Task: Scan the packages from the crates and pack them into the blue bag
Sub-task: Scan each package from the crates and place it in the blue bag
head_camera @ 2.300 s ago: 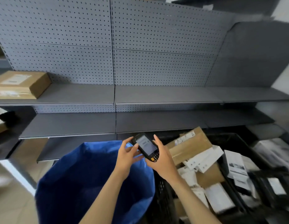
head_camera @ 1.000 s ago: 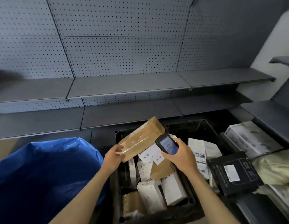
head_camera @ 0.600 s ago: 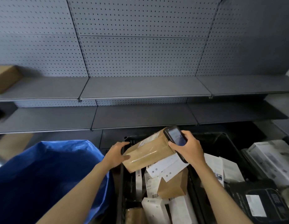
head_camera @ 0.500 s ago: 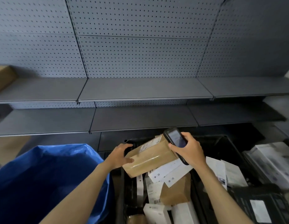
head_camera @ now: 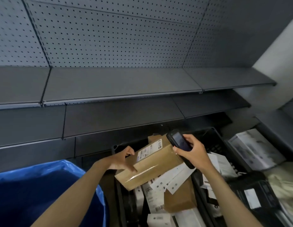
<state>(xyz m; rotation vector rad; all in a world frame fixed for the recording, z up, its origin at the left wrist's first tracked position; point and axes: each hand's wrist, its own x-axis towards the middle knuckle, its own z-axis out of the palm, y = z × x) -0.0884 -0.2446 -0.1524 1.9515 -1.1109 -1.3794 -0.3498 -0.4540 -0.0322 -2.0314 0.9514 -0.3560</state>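
Cardboard box, gripped at its left end by the left hand, is tilted above the black crate so its white label faces the scanner clasped in the right hand, with the blue bag open just left for a short drop.

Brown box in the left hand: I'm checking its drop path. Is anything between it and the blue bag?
Nothing visible does. The left hand holds the brown box above the black crate; the blue bag has its open mouth just left, past the crate's rim.
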